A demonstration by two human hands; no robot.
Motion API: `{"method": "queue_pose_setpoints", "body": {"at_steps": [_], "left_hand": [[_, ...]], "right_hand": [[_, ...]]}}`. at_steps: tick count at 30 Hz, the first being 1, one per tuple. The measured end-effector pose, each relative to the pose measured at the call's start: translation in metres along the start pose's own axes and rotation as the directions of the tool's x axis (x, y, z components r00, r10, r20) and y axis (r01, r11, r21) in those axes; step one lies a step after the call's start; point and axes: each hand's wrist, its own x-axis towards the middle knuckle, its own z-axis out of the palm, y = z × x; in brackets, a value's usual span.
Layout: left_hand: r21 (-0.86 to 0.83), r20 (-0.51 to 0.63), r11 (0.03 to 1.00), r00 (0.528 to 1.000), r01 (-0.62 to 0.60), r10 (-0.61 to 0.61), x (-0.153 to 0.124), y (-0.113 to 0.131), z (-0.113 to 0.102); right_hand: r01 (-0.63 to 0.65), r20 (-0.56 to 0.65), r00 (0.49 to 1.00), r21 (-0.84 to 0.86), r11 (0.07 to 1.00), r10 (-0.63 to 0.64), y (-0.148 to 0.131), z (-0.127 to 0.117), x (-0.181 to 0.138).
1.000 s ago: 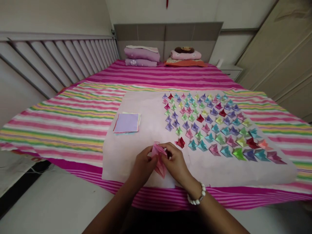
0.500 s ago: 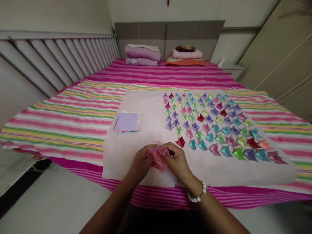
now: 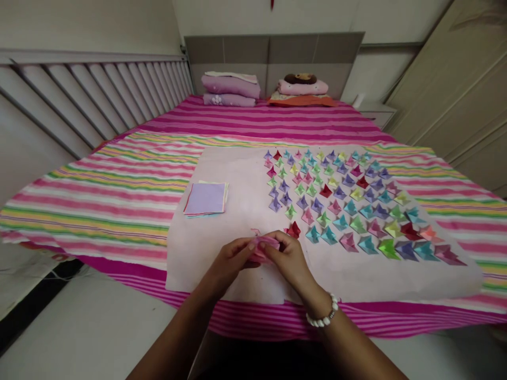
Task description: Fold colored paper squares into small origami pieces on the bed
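Closest in: white beads [image 3: 325, 320] round R wrist [image 3: 313, 302]. Just ahead, over near part of pale sheet [image 3: 241, 174], pinching pink paper [image 3: 260, 253] btwn L hand [image 3: 228, 259] and R hand [image 3: 290, 258], both narrow, thumbs on top, prob. to keep creases firm from two sides. Can't tell exact shape, too hidden by grip. Just past R hand, red piece [image 3: 293, 230]. Over to L, stack of squares [image 3: 205, 198], lilac on top, prob. for easy reach. Out to R, folded pieces [image 3: 388, 249] in rough rows, mostly apart, maybe for neatness w/o crushing. Way back, piled bedding [image 3: 232, 87] by headboard [image 3: 309, 50], prob. to save room.
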Motion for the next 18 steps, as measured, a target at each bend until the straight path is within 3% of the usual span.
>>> {"method": "queue_pose_setpoints", "body": {"at_steps": [7, 13, 18], "left_hand": [[-0.106, 0.268, 0.991, 0.957, -0.087, 0.112, -0.002, 0.001, -0.01], [0.173, -0.007, 0.967, 0.982, -0.185, 0.189, 0.002, -0.008, -0.01], [0.455, -0.048, 0.85, 0.945, -0.267, 0.322, -0.001, -0.007, -0.013]], "right_hand": [[-0.144, 0.034, 0.99, 0.145, 0.979, 0.14, -0.002, -0.003, 0.001], [-0.199, 0.099, 0.978, 0.137, 0.97, 0.186, -0.007, -0.003, 0.0], [-0.25, 0.114, 0.966, 0.178, 0.952, 0.232, -0.008, -0.003, -0.001]]}}
